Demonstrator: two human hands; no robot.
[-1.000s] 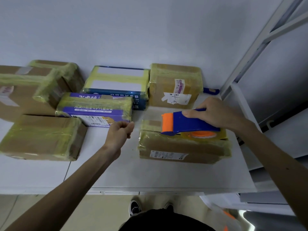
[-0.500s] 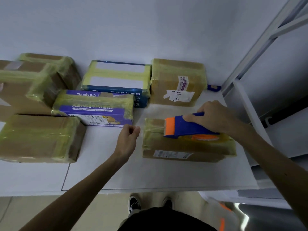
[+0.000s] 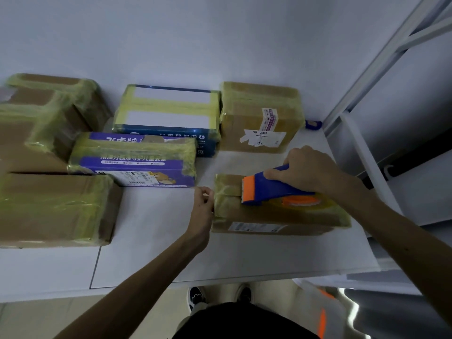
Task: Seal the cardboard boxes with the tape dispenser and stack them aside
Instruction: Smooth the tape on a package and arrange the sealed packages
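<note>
Currently a flat brown cardboard box is being taped; blue-orange plastic tape dispenser is being gripped by right hand, left hand curled at edge, hold unclear; stacking pending.

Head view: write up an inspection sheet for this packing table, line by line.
Surface: white table, seam at front left.
Job's things: tape dispenser rests on the taped cardboard box; purple box, blue box, labelled brown box and front-left brown box are already taped.
Clutter: small blue object by the wall, unidentifiable.
Hands: right hand grips the dispenser; left hand, fingers curled, is at the box's left edge, hold on tape unclear.
Cables: nothing seen.
Surroundings: white wall; white metal frame at right.
</note>
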